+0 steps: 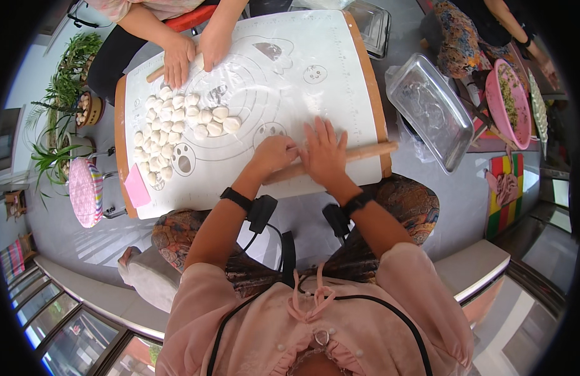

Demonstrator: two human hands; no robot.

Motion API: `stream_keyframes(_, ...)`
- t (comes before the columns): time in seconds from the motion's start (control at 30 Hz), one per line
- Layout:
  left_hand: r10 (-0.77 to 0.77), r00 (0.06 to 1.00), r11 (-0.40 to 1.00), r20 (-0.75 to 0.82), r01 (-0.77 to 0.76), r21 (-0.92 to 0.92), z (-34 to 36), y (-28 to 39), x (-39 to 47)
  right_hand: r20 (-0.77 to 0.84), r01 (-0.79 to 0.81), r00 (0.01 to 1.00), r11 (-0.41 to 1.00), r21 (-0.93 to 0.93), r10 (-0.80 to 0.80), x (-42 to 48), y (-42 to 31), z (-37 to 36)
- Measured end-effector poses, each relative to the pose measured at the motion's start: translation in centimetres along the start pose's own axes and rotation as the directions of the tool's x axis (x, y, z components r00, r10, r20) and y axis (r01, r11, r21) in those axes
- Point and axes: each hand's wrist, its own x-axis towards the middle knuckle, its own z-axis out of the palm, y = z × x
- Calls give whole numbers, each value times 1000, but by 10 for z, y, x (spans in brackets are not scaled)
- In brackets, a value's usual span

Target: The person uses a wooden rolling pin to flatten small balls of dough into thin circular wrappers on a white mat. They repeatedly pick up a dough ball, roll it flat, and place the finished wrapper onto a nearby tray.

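My left hand [275,154] is curled, its thumb and fingertips pinching a pale bit that looks like dough; most of that bit is hidden. Under the palm of my right hand [325,152] runs a wooden rolling pin [372,151], slanting along the table's near edge. The right fingers are spread flat towards the mat. Both hands rest over a white printed pastry mat [318,101] dusted with flour. Many small dough pieces [165,115] lie grouped on the mat's left side, away from my hands; a few rounder, flatter ones [231,124] sit at the group's right.
Across the table, another person's hands [196,54] work a second rolling pin [154,74]. A pink sheet [137,185] overlaps the left edge. Right of the table are a metal tray [431,113] and a pink basin [508,103] of chopped greens, near another person. A stool [85,192] stands left.
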Motion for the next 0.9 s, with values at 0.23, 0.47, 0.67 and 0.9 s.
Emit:
stream_keyframes(0.23,-136,989,973,-59,122,-194,2,-23,-10,32,28,999,999,42,-29,-64,-3,-10)
stream_keyframes(0.47,-49,990,999,-132,51,10,7,18,-17,33,8,999,999,39,-10,-57,2,-1)
stream_keyframes(0.67,84,984,992,-156,-98,-81,26,-20,-11,16,49,999,996,80,-51,-60,2,-6)
stream_keyframes(0.9,6,984,990,-176,19,137,8,4,-16,13,42,999,994,105,-43,-61,3,-7)
